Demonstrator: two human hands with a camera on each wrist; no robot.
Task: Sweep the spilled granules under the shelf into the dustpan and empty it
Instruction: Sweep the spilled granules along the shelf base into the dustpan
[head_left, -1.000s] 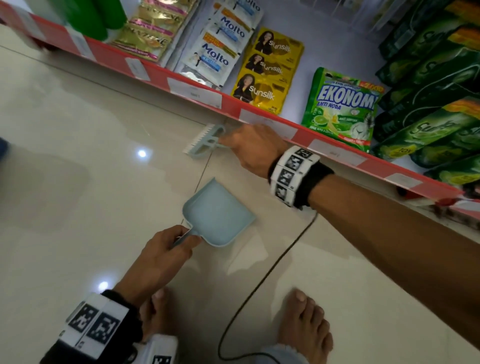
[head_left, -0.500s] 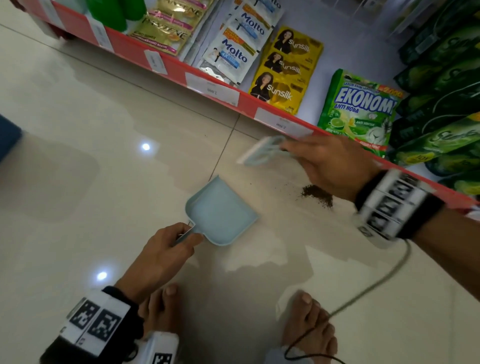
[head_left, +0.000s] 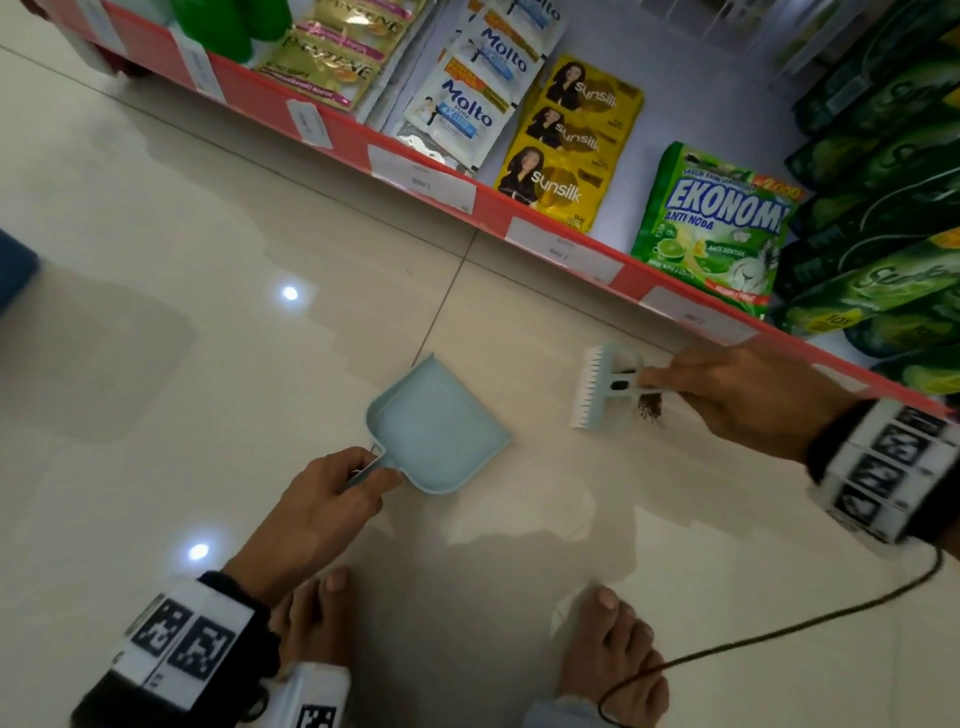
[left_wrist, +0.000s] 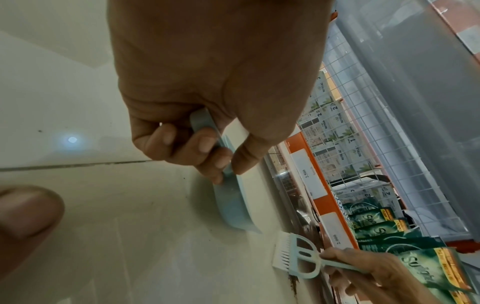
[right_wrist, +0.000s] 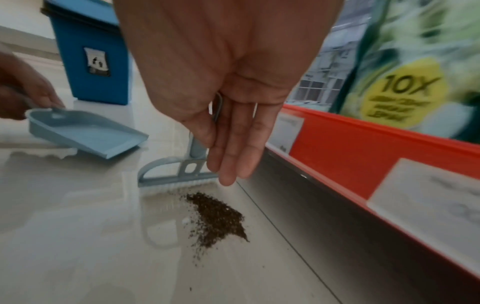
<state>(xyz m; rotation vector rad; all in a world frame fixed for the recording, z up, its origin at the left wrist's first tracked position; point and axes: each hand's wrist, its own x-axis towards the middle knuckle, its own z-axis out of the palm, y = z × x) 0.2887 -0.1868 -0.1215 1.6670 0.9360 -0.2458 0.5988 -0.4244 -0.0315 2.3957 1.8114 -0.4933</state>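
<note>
A light blue dustpan (head_left: 439, 423) (right_wrist: 88, 131) lies flat on the cream tile floor, its mouth turned toward the shelf. My left hand (head_left: 332, 499) (left_wrist: 207, 148) grips its handle. My right hand (head_left: 727, 395) (right_wrist: 228, 131) holds the handle of a small pale blue brush (head_left: 605, 387) (left_wrist: 293, 255) (right_wrist: 179, 172), bristles down on the floor to the dustpan's right. A pile of dark brown granules (right_wrist: 218, 218) (head_left: 649, 405) lies just behind the brush, close to the shelf's red front edge (head_left: 519, 213).
The low shelf holds sachets and green detergent packs (head_left: 717, 228). A blue bin (right_wrist: 88, 51) stands on the floor beyond the dustpan. My bare feet (head_left: 613, 649) are near the frame's bottom, with a black cable (head_left: 779, 631) trailing from my right wrist.
My right hand has carried the brush rightward along the shelf and set its bristles down beside the granule pile. The dustpan and left hand have stayed put.
</note>
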